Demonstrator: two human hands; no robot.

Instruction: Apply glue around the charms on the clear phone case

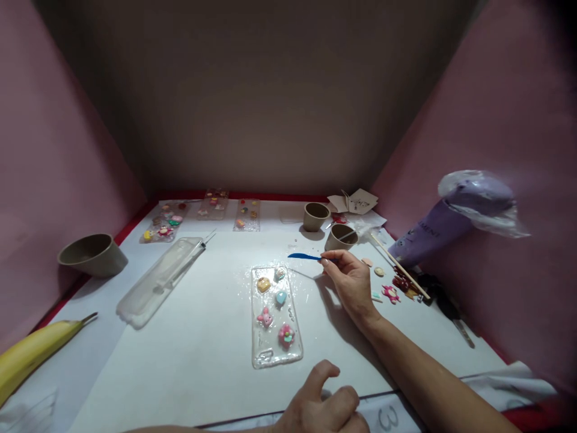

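In my right hand (354, 282) a small blue plastic knife (305, 257) is pinched between thumb and fingers, its blade pointing left above the far end of a clear phone case (270, 328). The case lies on the white table and carries small charms: a pink animal head (265, 317), a pink flower (286, 335), a blue heart (280, 297) and a yellowish piece (263, 284). Its surface and the paper around it look wet and glossy. My left hand (322, 406) rests near the front edge, index finger bent and apart from the other curled fingers, with nothing visible in it.
Left are a banana (40, 349), a brown cup (94, 255) and a clear case with a syringe (180, 269). Decorated cases (247, 215) lie behind. Right are cups (316, 216), a wooden stick (399, 266), loose charms (391, 294) and a purple bag (433, 231).
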